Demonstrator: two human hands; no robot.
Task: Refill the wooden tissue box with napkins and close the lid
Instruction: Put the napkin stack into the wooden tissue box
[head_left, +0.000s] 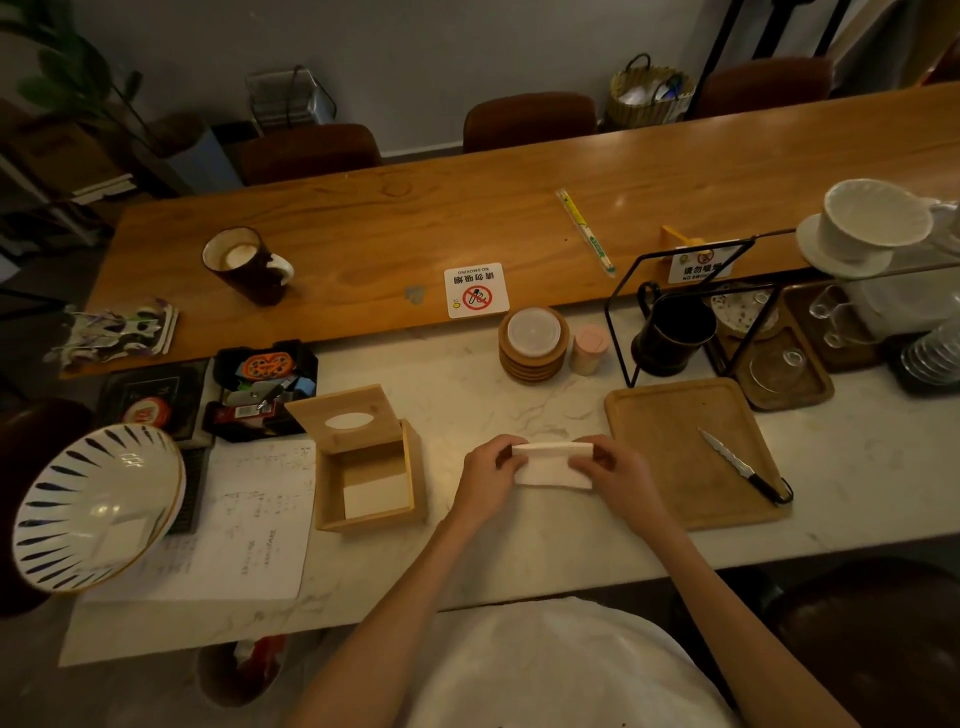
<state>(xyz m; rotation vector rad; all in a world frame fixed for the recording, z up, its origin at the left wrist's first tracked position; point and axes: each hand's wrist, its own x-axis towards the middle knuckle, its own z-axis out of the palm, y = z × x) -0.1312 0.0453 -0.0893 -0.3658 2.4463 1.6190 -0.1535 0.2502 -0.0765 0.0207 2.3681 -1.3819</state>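
One wooden tissue box (366, 521) stands on the table (493, 551), its one lid (358, 402) tipped back and one white napkin (375, 496) lying inside. Just to its right, two hands hold one folded napkin stack (553, 466): the left hand (488, 478) and right hand (618, 475) each curl round an end. Further right, one knife (737, 464) lies on one wooden tray (670, 441).

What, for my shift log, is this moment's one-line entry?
left hand: grips white folded napkin stack | right hand: grips it too | light wooden tissue box: lid open
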